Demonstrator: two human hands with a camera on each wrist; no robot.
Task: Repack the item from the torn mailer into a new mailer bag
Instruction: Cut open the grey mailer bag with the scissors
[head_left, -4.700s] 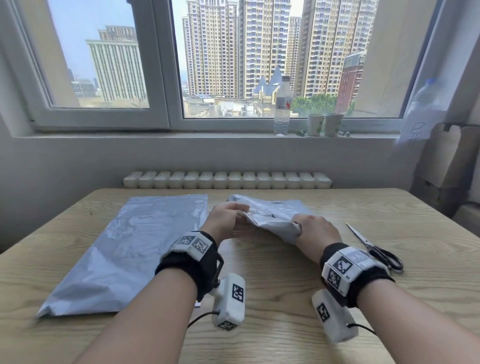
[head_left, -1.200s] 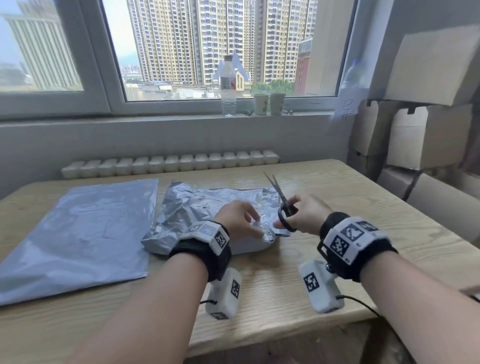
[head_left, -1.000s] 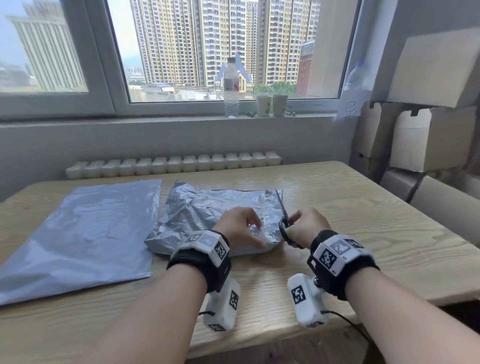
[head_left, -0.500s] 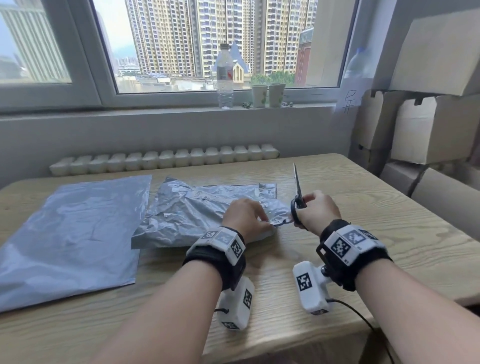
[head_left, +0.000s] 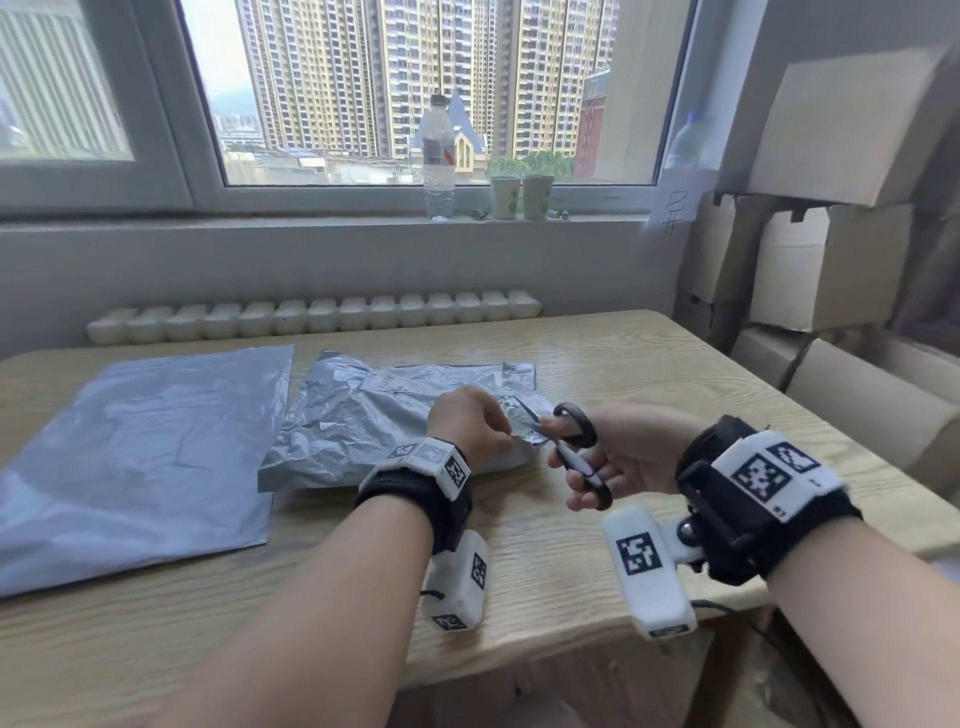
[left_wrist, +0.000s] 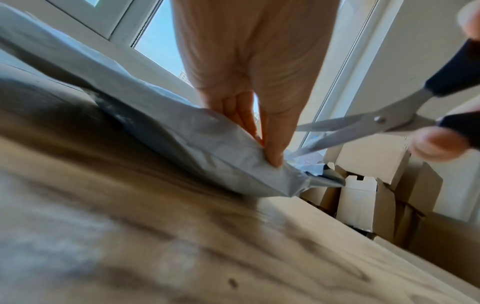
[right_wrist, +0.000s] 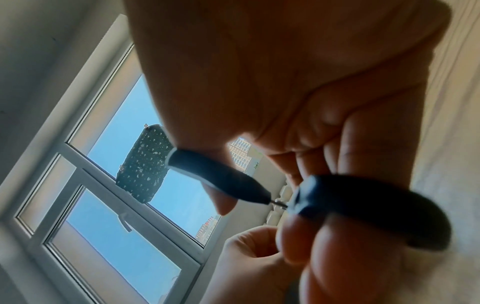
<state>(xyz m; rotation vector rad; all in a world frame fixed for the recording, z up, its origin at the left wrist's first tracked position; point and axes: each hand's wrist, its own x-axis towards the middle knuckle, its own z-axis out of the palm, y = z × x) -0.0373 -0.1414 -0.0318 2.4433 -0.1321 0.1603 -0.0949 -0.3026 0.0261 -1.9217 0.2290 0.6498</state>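
The wood-grain table (head_left: 597, 358) carries a flat, smooth grey new mailer (head_left: 140, 457), well left of the fingers, and the crinkled, glossy torn mailer (head_left: 363, 421) with the item still hidden inside. The left hand (head_left: 470, 423) pinches that bag's limp corner just beside the parted steel blades of the black-handled scissors (head_left: 574, 452), gripped by the right hand (head_left: 623, 457). Thin film bunches easily, so a deep bite could nick the contents or fingertips.
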